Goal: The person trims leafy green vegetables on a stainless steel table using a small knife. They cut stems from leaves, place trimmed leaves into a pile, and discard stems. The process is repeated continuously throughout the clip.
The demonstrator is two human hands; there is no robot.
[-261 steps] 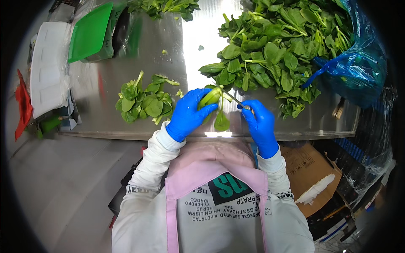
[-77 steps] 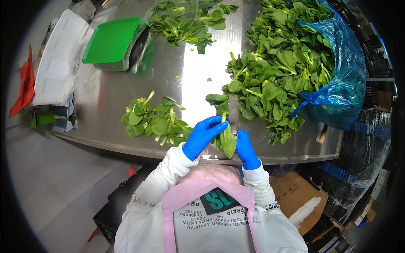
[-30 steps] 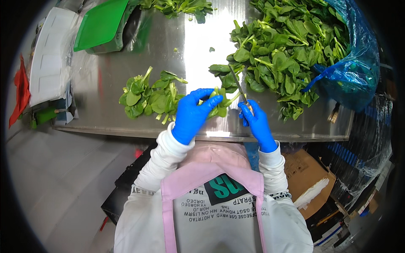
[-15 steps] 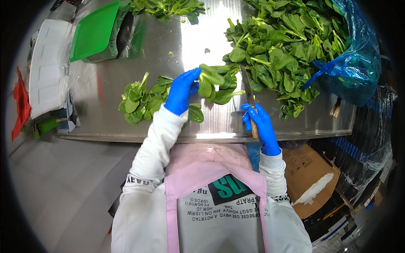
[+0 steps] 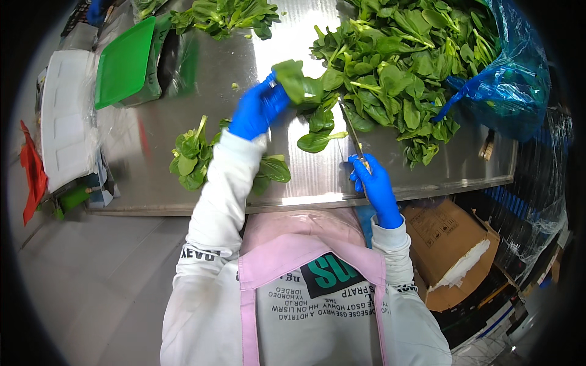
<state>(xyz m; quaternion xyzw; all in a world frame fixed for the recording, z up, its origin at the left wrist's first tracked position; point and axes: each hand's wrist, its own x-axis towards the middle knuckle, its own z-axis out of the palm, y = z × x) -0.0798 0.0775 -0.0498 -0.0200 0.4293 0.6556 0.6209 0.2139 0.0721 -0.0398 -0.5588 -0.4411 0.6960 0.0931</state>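
Observation:
My left hand (image 5: 259, 108), in a blue glove, is closed on a leafy green (image 5: 294, 82), its leaves smeared by motion. Gloved in blue too, my right hand (image 5: 376, 186) grips a knife (image 5: 350, 127) whose blade points away from me, toward the big pile of leafy greens (image 5: 400, 73). A loose green sprig (image 5: 316, 142) lies on the steel table between the hands, left of the blade. Beside my left forearm rests a small heap of greens (image 5: 192, 157), partly hidden by the sleeve.
A blue plastic bag (image 5: 516, 91) borders the pile at right. Another bunch of greens (image 5: 229, 17) lies at the far side. At left stand a green tray (image 5: 125, 64) and a white tray (image 5: 68, 116). A cardboard box (image 5: 445, 244) sits below the table's right front edge.
My left hand has moved up and slightly left with the leafy green, away from the small heap. The right hand still holds the knife in nearly the same place. The view has shifted slightly.

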